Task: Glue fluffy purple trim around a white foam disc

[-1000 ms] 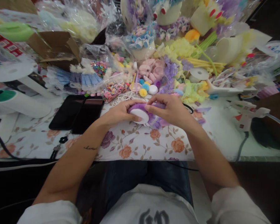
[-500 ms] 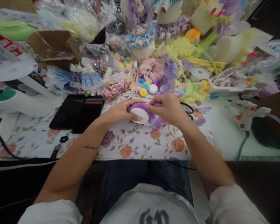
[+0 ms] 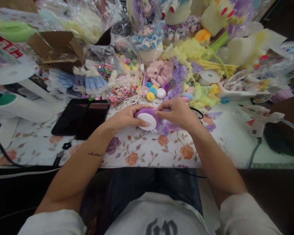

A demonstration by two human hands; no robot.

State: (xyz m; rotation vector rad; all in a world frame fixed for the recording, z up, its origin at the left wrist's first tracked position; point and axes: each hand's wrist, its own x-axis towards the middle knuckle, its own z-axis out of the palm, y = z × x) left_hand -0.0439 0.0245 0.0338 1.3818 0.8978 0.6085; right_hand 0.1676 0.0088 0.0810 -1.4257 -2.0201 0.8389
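My left hand [image 3: 123, 120] grips a white round disc [image 3: 146, 121] from its left side, thumb on the flat face and fingers behind. Fuzzy purple trim [image 3: 147, 111] runs along the disc's upper edge. At the disc's right, my right hand [image 3: 175, 112] pinches the purple trim between thumb and fingertips. Sheer lilac ruffled fabric [image 3: 165, 127] hangs below the right hand, partly covered by it. Black scissor handles [image 3: 197, 113] show just beyond the right wrist; the rest of the scissors is hidden.
Two dark phones [image 3: 93, 119] lie to the left near a white device with a green top [image 3: 5, 99]. A hot glue gun [image 3: 258, 119] rests at the right with its cord. Pompoms [image 3: 150, 96], bagged beads, pink pieces [image 3: 159, 71] and a cardboard box [image 3: 56, 49] crowd the back.
My right hand has shifted very slightly at the disc's right edge, still pinching the trim. The left hand and disc stay nearly in place.
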